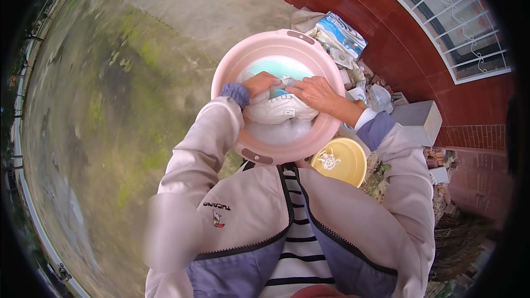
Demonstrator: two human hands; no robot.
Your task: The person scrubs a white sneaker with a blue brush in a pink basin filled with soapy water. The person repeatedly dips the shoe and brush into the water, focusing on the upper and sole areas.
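Observation:
A pink plastic basin with brown grip patches on its rim stands before me, holding sudsy water with a greenish tint. In it is a wet white shoe without laces, a row of eyelets along its opening and a small tag bearing writing on its side. Some blue lining shows inside the opening. My left hand grips the shoe's left part, fingers curled over the edge. On the other side my right hand has its fingers at the opening and tongue. The shoe's underside is hidden.
A yellow basin with white shoelaces stands beside the pink one. Rubble, plastic bags and a blue-white package line the red wall. A grey block and a barred window are at right; mossy concrete spreads left.

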